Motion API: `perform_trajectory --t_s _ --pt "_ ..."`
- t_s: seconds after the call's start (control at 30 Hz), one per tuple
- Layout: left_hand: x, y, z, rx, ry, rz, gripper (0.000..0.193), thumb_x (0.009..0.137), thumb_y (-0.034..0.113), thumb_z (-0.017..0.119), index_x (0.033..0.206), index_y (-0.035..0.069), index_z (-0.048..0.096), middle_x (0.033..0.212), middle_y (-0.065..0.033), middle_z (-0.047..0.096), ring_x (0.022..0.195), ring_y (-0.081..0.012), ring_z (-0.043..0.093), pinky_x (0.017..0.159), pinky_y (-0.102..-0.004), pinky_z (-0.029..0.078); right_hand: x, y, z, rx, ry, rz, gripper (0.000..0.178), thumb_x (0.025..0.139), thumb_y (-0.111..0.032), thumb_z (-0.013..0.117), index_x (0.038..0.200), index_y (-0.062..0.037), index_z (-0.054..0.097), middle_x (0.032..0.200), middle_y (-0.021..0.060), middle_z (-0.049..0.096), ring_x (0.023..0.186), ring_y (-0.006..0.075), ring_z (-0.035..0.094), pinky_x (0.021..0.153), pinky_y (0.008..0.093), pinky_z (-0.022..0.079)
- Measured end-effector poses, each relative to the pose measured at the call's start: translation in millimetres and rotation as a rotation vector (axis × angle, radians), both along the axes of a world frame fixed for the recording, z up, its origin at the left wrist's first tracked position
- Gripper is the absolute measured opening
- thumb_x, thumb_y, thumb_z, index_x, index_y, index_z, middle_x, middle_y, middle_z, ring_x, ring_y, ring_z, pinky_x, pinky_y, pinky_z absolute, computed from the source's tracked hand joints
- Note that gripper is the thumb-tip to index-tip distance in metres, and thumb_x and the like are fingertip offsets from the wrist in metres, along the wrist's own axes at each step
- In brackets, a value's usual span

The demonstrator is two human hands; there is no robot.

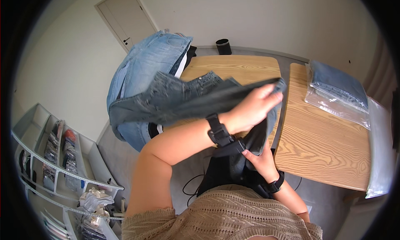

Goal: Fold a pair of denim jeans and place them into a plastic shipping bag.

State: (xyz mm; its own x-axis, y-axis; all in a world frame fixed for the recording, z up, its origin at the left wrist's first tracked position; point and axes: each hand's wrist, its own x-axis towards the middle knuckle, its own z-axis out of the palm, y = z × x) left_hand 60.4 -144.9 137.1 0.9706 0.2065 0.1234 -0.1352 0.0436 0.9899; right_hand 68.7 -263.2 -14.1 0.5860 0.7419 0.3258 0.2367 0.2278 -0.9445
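Observation:
A pair of dark grey-blue jeans (183, 102) stretches over the wooden table from the left, its waist part lying near a pile of light blue jeans (143, 61). My left hand (252, 109) reaches across to the right and is closed on a raised leg of the dark jeans, near its end. Lower down, in front of my body, my right hand (263, 161) grips a hanging part of the same jeans, thumb on the cloth. Both wrists wear black straps. Part of the raised leg is blurred by motion.
A wooden table (246, 63) stands ahead, with a second table (325, 150) to its right. On that one lie folded jeans in a clear bag (339, 88) and clear plastic sheets (380, 152). Grey shelves (98, 156) with packed clothes are at the left. A black bin (223, 47) stands behind.

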Motion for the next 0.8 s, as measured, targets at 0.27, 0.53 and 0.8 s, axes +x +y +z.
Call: perform_trajectory --t_s 0.27,0.53,0.8 --pt "-14.3 55.3 -18.3 0.263 0.132 -0.172 0.052 0.093 0.013 0.05 0.138 0.001 0.028 0.129 -0.0165 0.045 0.104 -0.0201 0.056 0.086 -0.0301 0.046 14.3 4.5 -34.7 -0.246 0.291 -0.142 0.028 0.085 -0.007 0.059 0.109 0.0067 0.053 0.108 0.019 0.06 0.104 0.0258 0.055 0.091 0.0329 0.04" --pt "-148.5 314.9 -98.6 0.932 0.881 1.017 0.058 0.067 0.026 0.069 0.115 -0.003 0.053 0.112 -0.0241 0.058 0.106 -0.0366 0.055 0.09 -0.0406 0.044 14.9 2.8 -35.8 -0.257 0.123 -0.203 0.027 0.081 -0.004 0.059 0.106 0.0063 0.056 0.103 0.0196 0.062 0.101 0.0306 0.057 0.089 0.0342 0.041" --pt "-239.0 419.9 -197.4 0.487 0.766 1.294 0.061 0.062 0.022 0.076 0.108 -0.01 0.054 0.112 -0.0273 0.057 0.106 -0.0364 0.056 0.09 -0.0391 0.043 13.2 5.0 -35.7 -0.309 0.083 -0.211 0.028 0.081 -0.004 0.058 0.107 0.0062 0.055 0.106 0.021 0.061 0.104 0.0332 0.055 0.09 0.0352 0.04"
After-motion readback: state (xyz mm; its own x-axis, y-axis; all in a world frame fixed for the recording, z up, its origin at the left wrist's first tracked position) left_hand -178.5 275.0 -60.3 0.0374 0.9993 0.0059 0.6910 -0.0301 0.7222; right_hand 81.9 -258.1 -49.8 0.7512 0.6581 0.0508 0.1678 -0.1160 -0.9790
